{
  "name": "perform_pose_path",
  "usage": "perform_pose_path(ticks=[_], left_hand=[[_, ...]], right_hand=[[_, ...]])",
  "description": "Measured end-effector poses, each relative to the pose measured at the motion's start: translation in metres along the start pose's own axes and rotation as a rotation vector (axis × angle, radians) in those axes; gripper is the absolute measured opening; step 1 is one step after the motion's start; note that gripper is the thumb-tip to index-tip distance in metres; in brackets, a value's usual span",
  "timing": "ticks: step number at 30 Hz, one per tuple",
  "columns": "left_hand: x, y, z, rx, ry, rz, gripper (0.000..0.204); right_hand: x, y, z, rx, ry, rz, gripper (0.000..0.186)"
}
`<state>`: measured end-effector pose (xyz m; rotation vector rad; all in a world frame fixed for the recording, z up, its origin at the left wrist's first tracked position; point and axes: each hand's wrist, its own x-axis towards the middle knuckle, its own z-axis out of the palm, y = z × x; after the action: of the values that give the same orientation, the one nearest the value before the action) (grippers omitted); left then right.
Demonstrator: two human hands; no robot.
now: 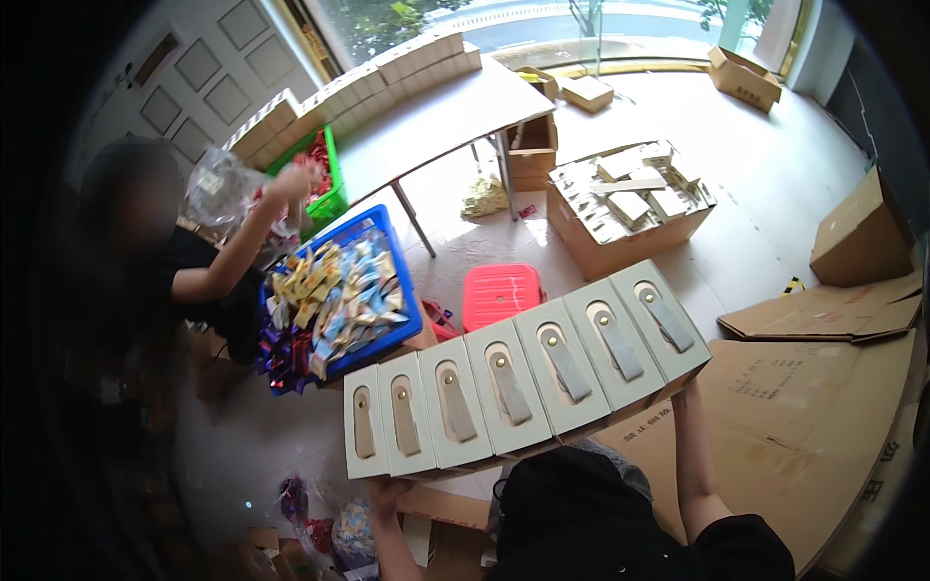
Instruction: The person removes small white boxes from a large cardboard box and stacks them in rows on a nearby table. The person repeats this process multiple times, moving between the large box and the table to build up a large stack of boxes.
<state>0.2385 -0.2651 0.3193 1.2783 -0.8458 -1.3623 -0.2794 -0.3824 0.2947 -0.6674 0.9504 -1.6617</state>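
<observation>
A row of several pale grey-green boxes is held up in front of me, side by side. Each box has an oval cut-out with a grey strap and a gold-coloured stud in it. My left hand grips the row from below near its left end. At the other end, my right hand supports the underside of the last box. The boxes hide most of the fingers of both hands.
At left, a co-worker's hand is over a green crate of red packets. A blue crate holds wrapped packets. Ahead are a red stool, a carton of small boxes and a white table. Flattened cardboard lies right.
</observation>
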Motion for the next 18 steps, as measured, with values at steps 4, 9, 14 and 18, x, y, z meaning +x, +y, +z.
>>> perform_pose_path(ticks=[4, 9, 14, 18], left_hand=[[0.069, 0.026, 0.068, 0.054, -0.044, -0.081, 0.051], [0.153, 0.037, 0.126, 0.102, -0.206, -0.080, 0.059], [0.244, 0.028, 0.175, 0.310, -0.194, 0.045, 0.061], [0.320, 0.030, 0.224, 0.436, -0.164, 0.214, 0.063]], right_hand=[[0.044, -0.022, -0.043, -0.046, 0.087, -0.023, 0.043], [0.096, -0.032, -0.084, -0.088, 0.170, -0.017, 0.042], [0.147, -0.029, -0.116, -0.111, 0.232, 0.013, 0.041], [0.188, -0.030, -0.135, -0.146, 0.265, 0.050, 0.040]])
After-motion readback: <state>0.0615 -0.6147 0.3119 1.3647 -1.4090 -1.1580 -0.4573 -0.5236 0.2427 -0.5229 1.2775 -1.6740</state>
